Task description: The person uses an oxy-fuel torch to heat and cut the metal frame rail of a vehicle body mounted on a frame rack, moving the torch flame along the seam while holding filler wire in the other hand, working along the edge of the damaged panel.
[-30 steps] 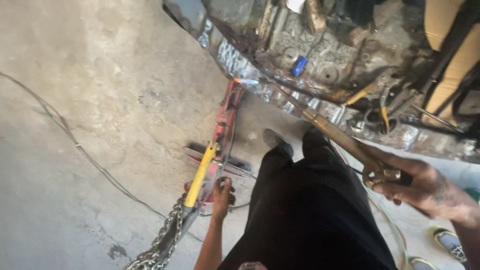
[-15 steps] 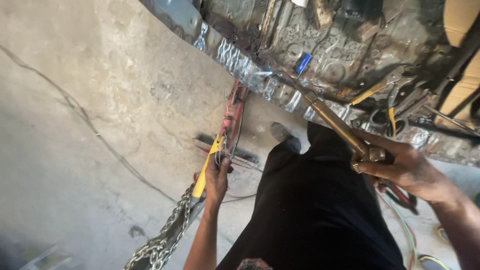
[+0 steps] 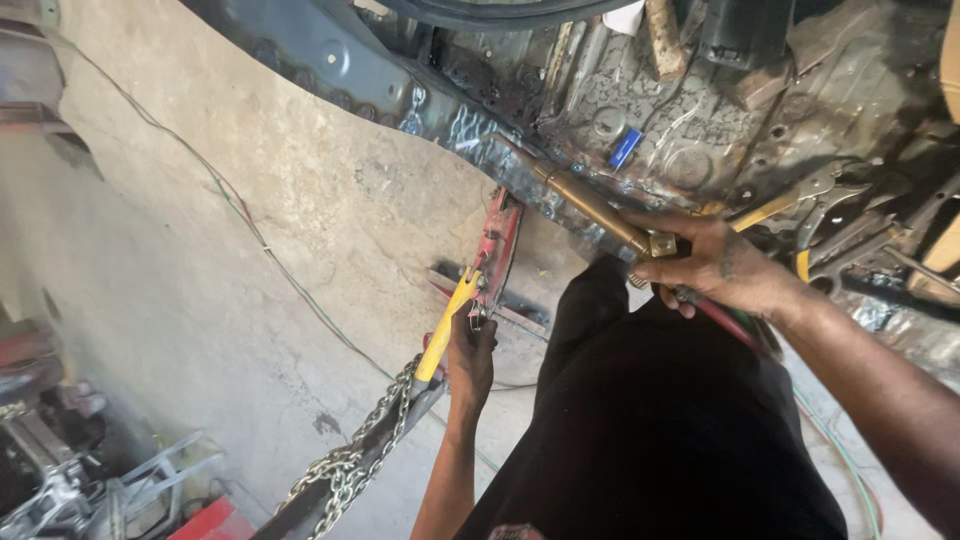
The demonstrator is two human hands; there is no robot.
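Bare concrete floor [image 3: 220, 300], stained and cracked, fills the left and centre. A thin wire [image 3: 250, 228] runs across it from far left toward the near middle. Grey metal clutter sits in the near left corner, with a red piece [image 3: 205, 520] beside it. Along the far and right side is stripped car body sheet metal [image 3: 690, 140], dark, scorched and rusty, its crimped edge running diagonally. One small blue rectangular tag [image 3: 625, 148] lies on that metal, far centre-right; print too small to tell. Locking pliers [image 3: 825, 190] and yellow-handled tools lie on the metal at right.

Right hand [image 3: 715, 268] is wrapped tight around a brass torch [image 3: 590, 205], fingers clamped on its body near the square fitting. The torch's long axis is diagonal, tip pointing far-left onto the body edge, rear end coming near-right with red and green hoses [image 3: 745, 330] trailing under the wrist.

Left hand [image 3: 470, 350] is closed on the yellow handle [image 3: 445, 330] of a red puller tool [image 3: 497, 250], which points away toward the body edge. A steel chain [image 3: 350, 465] runs from it to the near left. Black trousers [image 3: 660, 420] fill the near centre.
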